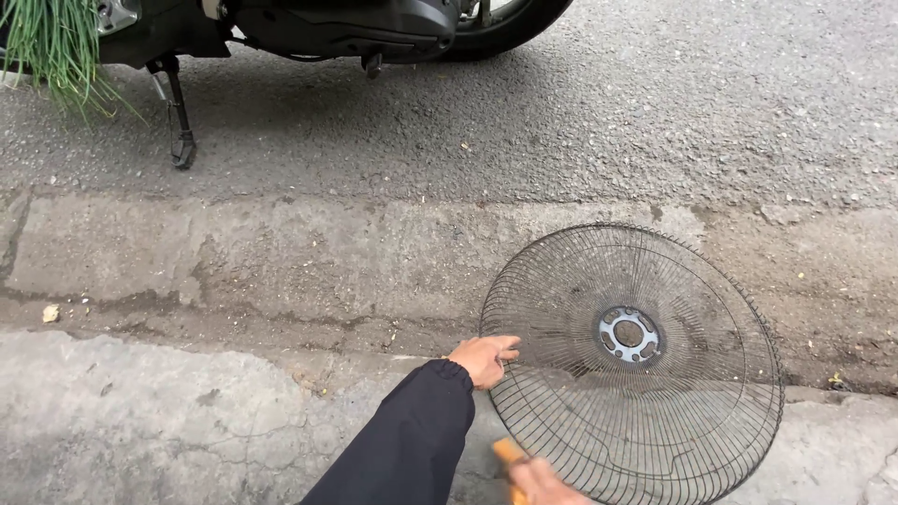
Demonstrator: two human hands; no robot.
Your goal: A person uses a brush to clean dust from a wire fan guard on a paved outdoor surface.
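Note:
A round black wire fan guard point(655, 402) with a grey metal hub point(628, 334) stands tilted on the concrete kerb. My left hand point(484, 358), in a black sleeve, grips the guard's left rim. My right hand point(547, 483) shows only partly at the bottom edge, closed around an orange handle point(508, 454) just below the guard; the rest of that tool is out of view.
A parked motor scooter point(346, 28) with its side stand point(180, 122) down sits on the asphalt road at the top. Green grass-like leaves point(56, 47) hang at the top left. A shallow concrete gutter point(281, 262) runs between road and kerb.

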